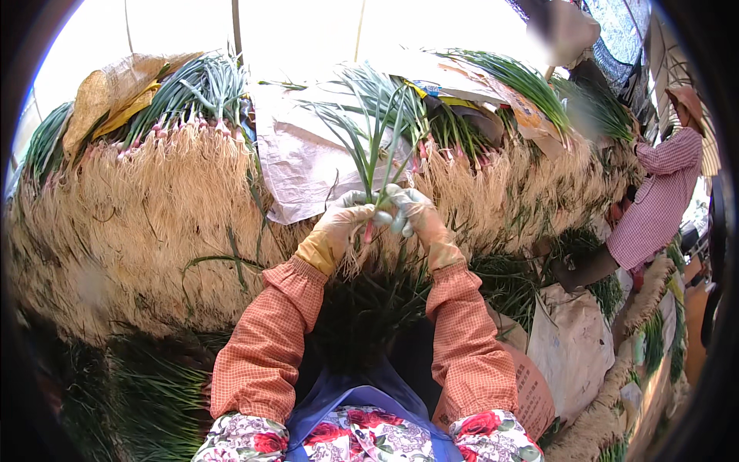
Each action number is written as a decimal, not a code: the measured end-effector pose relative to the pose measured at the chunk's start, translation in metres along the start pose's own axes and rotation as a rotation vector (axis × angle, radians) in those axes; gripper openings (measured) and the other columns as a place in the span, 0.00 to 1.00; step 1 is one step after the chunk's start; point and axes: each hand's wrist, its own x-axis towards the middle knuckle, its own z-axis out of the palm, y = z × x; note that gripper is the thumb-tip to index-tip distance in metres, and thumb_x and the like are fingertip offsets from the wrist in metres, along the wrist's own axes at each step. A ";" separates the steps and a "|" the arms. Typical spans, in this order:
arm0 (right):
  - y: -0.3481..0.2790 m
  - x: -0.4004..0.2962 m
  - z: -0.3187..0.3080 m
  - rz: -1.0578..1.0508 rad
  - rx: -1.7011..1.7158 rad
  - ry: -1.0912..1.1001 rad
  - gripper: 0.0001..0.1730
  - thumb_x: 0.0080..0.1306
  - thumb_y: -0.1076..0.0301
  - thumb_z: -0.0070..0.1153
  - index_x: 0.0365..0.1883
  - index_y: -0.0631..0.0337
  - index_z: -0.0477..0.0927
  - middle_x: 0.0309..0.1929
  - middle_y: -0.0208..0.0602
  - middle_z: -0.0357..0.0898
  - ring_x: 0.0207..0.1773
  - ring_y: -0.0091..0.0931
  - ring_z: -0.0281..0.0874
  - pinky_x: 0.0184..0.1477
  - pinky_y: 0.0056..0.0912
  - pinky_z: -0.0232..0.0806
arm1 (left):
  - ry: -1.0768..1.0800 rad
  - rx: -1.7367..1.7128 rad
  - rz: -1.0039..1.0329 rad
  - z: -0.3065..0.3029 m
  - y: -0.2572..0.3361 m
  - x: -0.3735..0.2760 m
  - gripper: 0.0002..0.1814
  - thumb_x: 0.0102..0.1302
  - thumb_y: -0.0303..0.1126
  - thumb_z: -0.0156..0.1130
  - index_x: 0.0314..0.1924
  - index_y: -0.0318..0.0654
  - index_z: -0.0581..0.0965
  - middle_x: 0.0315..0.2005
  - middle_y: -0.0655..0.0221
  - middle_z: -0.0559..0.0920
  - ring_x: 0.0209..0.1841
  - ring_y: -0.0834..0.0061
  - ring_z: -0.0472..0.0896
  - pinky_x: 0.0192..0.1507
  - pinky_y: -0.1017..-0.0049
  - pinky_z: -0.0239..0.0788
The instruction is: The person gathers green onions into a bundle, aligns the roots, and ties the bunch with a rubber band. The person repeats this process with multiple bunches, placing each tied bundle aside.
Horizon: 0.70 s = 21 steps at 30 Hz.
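Both hands wear pale, thin gloves, with orange checked sleeve covers on the arms. My left hand grips a small bunch of green garlic plants low on the stems, with roots hanging below the fingers. My right hand meets it from the right, fingers bent at the stems beside a pink bulb; whether it pinches a stem or leaf is unclear. Behind the hands lies a white woven plastic sheet over a long heap of garlic plants, whose pale roots face me.
More garlic plants lie on the heap's top, left and right, some under sacks. Another person in a checked garment stands at the right. Loose greens lie low left; a white sack lies low right.
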 end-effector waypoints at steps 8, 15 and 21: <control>0.022 0.001 0.015 -0.331 0.214 0.209 0.10 0.73 0.63 0.53 0.42 0.62 0.80 0.32 0.36 0.84 0.29 0.18 0.78 0.25 0.21 0.68 | 0.303 -0.094 -0.113 0.003 -0.012 -0.022 0.08 0.69 0.22 0.57 0.47 0.31 0.75 0.36 0.55 0.84 0.28 0.66 0.86 0.25 0.75 0.79; 0.022 -0.007 0.051 -0.277 -0.081 0.158 0.18 0.69 0.63 0.60 0.54 0.62 0.80 0.34 0.33 0.84 0.31 0.19 0.76 0.34 0.25 0.71 | 0.347 0.212 -0.168 0.022 -0.018 -0.026 0.12 0.66 0.26 0.63 0.47 0.37 0.73 0.30 0.61 0.84 0.23 0.70 0.84 0.17 0.77 0.73; 0.025 -0.030 0.037 -0.542 1.029 0.246 0.14 0.72 0.65 0.56 0.49 0.67 0.79 0.29 0.29 0.81 0.23 0.15 0.73 0.22 0.15 0.67 | 0.089 -0.292 0.046 -0.011 -0.022 -0.033 0.13 0.71 0.31 0.59 0.53 0.35 0.74 0.36 0.58 0.84 0.31 0.68 0.84 0.25 0.73 0.78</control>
